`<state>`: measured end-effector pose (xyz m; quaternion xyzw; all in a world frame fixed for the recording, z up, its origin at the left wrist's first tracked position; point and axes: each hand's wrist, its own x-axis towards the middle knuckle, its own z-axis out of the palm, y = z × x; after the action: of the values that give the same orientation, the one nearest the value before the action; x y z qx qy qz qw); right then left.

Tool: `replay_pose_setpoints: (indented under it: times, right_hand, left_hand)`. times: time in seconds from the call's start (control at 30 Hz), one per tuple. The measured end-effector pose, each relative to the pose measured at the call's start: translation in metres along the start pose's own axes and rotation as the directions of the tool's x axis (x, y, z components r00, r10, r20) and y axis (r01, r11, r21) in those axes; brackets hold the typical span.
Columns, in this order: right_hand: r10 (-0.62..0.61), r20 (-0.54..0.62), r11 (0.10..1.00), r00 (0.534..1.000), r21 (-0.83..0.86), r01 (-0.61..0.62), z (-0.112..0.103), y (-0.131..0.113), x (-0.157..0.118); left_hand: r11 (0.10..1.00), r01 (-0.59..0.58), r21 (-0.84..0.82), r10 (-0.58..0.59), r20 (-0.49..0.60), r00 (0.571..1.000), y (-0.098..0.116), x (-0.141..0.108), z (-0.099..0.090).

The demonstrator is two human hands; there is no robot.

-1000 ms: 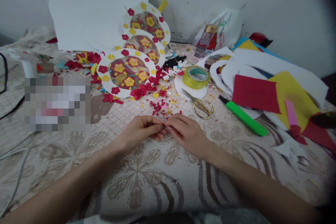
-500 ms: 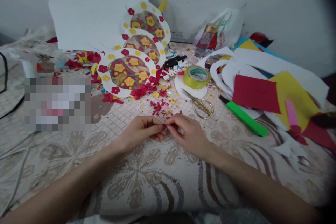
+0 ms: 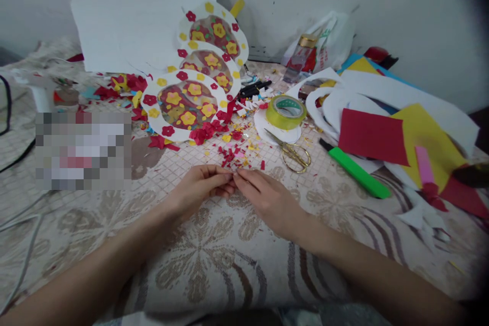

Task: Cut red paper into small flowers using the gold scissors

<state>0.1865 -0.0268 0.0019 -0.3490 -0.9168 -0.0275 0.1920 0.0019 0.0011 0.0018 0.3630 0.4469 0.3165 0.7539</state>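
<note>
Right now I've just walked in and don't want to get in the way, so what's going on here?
A person's left hand and right hand meet at the fingertips above the cloth; anything between them is too small to tell. Scissors lie just beyond, by the tape. Three flowered ovals sit farther back, with red and yellow scraps around.

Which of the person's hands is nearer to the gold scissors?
The right hand. It is just below and to the left of the gold scissors in the picture; the left hand is farther left, beyond the right hand.
</note>
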Motion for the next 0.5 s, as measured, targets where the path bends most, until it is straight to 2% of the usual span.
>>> replay_pose_setpoints:
  times: [0.17, 0.27, 0.33, 0.37, 0.43, 0.5]
  right_hand:
    - [0.030, 0.032, 0.999, 0.999, 0.030, -0.031, 0.005, 0.001, -0.002]
    - [0.102, -0.043, 0.968, 0.994, 0.233, -0.090, 0.003, 0.001, 0.000]
    - [0.232, -0.062, 0.880, 0.971, 0.439, -0.182, 0.000, 0.001, 0.003]
    - [0.310, -0.037, 0.812, 0.950, 0.530, -0.244, -0.002, 0.001, 0.004]
    - [0.441, 0.078, 0.658, 0.894, 0.649, -0.382, -0.004, 0.002, 0.007]
    - [0.507, 0.210, 0.504, 0.836, 0.714, -0.485, -0.004, 0.004, 0.008]
  left_hand:
    - [0.999, -0.028, 0.026, 0.028, -0.011, 1.000, 0.003, 0.000, -0.002]
    - [0.996, -0.040, 0.074, 0.040, 0.011, 0.999, 0.004, -0.001, -0.001]
    - [0.991, -0.057, 0.117, 0.052, 0.046, 0.998, 0.005, -0.003, 0.000]
    - [0.987, -0.074, 0.144, 0.065, 0.064, 0.996, 0.005, -0.003, 0.000]
    - [0.970, -0.125, 0.208, 0.107, 0.095, 0.990, 0.005, -0.004, 0.000]
    - [0.944, -0.185, 0.274, 0.154, 0.130, 0.979, 0.004, -0.005, 0.000]
